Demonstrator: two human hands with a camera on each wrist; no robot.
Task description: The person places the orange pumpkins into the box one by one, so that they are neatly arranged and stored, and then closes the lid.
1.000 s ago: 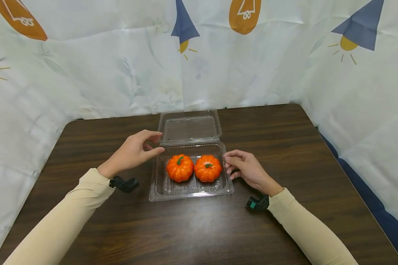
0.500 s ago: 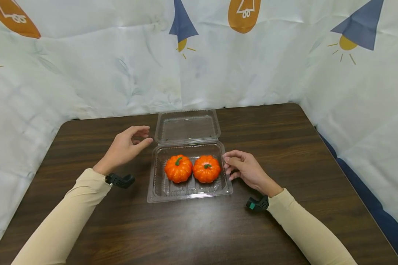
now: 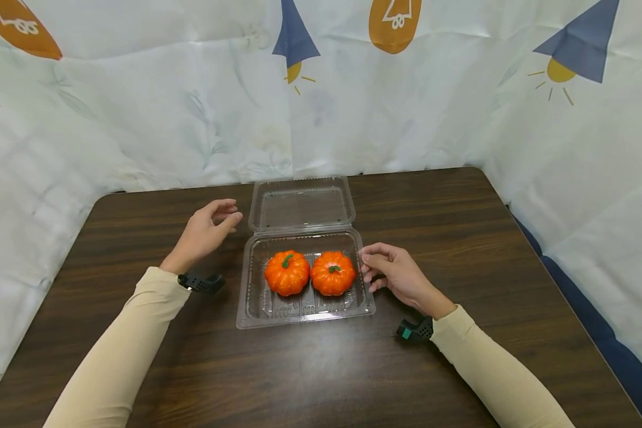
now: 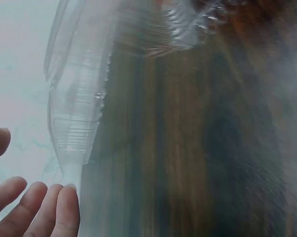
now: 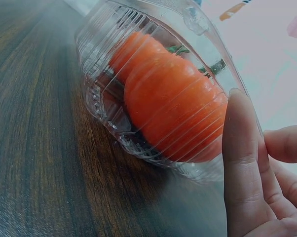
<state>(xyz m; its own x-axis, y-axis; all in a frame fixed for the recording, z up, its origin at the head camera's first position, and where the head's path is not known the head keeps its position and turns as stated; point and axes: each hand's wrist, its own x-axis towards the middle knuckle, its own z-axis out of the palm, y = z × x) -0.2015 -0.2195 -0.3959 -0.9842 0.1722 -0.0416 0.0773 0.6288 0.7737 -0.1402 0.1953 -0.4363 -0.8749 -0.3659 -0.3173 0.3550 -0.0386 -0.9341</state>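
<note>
A clear plastic clamshell container [image 3: 250,312] lies on the table with its lid [image 3: 302,206] folded back, away from the person. Two small orange pumpkins with green stems sit side by side in its base, the left pumpkin [image 3: 287,274] and the right pumpkin [image 3: 333,274]. With thumb and fingers, my right hand [image 3: 398,273] pinches the base's right rim; the right wrist view shows the thumb [image 5: 286,143] against the flange. Left of the lid, my left hand [image 3: 200,235] hovers with loosely bent fingers, holding nothing. A gap separates it from the lid in the head view.
The dark wood-grain table [image 3: 310,380] carries the container near its middle. A white printed curtain [image 3: 192,107] hangs right behind the table's far edge and at both sides. Dark blue fabric [image 3: 594,321] shows beyond the right edge.
My left hand has moved left and slightly away from the person, from the container's left side to beside the lid. The right hand keeps its place at the right rim.
</note>
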